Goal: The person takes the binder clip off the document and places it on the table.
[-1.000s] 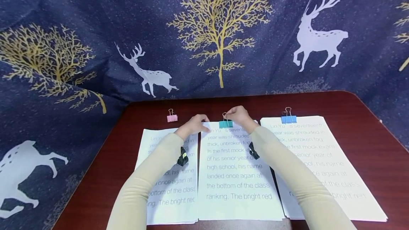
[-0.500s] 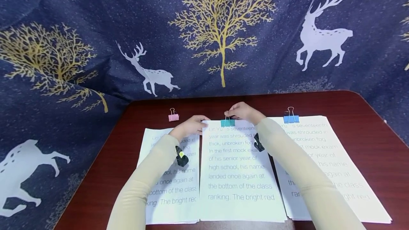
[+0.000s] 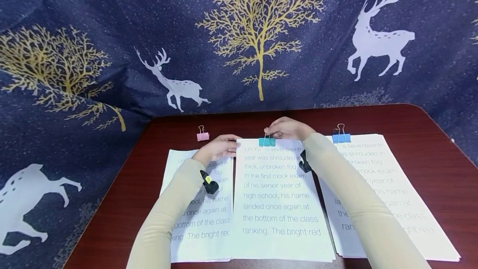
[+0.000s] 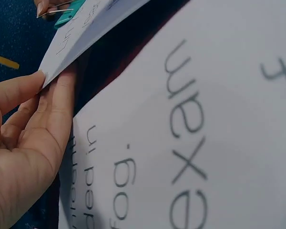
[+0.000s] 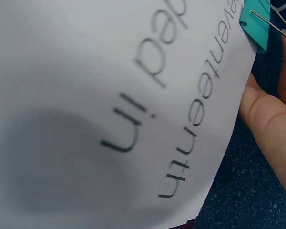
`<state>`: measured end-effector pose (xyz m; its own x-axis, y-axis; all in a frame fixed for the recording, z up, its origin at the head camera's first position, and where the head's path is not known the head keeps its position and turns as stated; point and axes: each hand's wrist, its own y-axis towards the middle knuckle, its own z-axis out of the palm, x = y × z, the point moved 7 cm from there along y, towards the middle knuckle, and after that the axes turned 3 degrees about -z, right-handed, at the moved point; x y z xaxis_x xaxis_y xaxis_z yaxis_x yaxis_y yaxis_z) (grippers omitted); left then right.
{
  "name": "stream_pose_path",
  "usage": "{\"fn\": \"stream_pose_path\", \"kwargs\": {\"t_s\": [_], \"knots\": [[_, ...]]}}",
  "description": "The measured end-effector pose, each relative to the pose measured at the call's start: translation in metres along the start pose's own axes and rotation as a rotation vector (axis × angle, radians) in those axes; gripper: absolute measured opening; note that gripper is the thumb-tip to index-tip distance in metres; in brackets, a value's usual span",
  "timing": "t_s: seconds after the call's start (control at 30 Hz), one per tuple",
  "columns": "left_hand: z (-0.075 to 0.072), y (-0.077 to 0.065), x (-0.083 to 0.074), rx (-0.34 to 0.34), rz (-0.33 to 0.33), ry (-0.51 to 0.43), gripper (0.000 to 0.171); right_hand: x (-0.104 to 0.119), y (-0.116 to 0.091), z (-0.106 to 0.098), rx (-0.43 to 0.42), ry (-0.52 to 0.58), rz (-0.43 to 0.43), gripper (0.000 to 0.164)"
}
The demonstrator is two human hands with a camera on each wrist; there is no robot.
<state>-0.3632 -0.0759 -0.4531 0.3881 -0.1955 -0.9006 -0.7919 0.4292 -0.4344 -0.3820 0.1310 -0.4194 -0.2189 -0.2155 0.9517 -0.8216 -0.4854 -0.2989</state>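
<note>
The middle stack of printed paper point(image 3: 276, 194) has a teal binder clip point(image 3: 267, 142) on its top edge. My left hand point(image 3: 220, 148) pinches the stack's top left corner between thumb and fingers, and in the left wrist view that corner is raised above the stack beside it. With its fingertips at the clip's wire handles, my right hand point(image 3: 289, 128) holds the teal clip. The right wrist view shows the right hand point(image 5: 271, 114) behind the top edge of the paper, its thumb partly hidden by the sheet.
To the left lies another paper stack point(image 3: 198, 244), partly under my left forearm. A pink binder clip point(image 3: 203, 136) stands on the dark red table point(image 3: 128, 186) behind it. The right stack point(image 3: 410, 202) carries a blue binder clip point(image 3: 341, 138). A blue deer-print cloth point(image 3: 298, 82) hangs behind.
My left hand has shifted slightly left, from above the middle stack's corner to gripping it. The right hand has moved a little right and back, staying at the teal clip. The top edge has risen.
</note>
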Motion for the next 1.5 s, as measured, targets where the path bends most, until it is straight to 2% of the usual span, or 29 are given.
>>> {"fn": "stream_pose_path", "kwargs": {"t_s": [0.07,0.23,0.4,0.57,0.8,1.2,1.5], "knots": [[0.000,-0.002,0.001,0.014,0.004,-0.002,0.034,-0.001,0.001,0.002,0.006,0.024,-0.012,0.009],[-0.002,-0.004,0.007,0.041,-0.006,-0.005,0.034,-0.003,0.005,0.006,0.007,0.032,-0.012,0.038],[-0.003,-0.005,0.008,0.050,0.005,-0.038,0.033,-0.001,0.006,0.007,0.016,0.018,0.013,0.047],[-0.005,-0.005,0.007,0.058,0.026,-0.052,0.031,-0.002,0.005,0.009,0.030,-0.043,0.067,0.045],[-0.005,-0.005,0.006,0.055,0.023,-0.022,0.032,-0.001,0.002,0.010,-0.001,-0.091,0.132,0.035],[-0.008,0.002,0.015,0.044,-0.016,-0.033,0.032,0.000,0.006,0.011,0.022,-0.079,0.080,0.038],[-0.006,0.001,0.014,0.039,-0.029,-0.090,0.034,0.010,0.007,0.003,-0.042,-0.140,0.030,0.045]]}}
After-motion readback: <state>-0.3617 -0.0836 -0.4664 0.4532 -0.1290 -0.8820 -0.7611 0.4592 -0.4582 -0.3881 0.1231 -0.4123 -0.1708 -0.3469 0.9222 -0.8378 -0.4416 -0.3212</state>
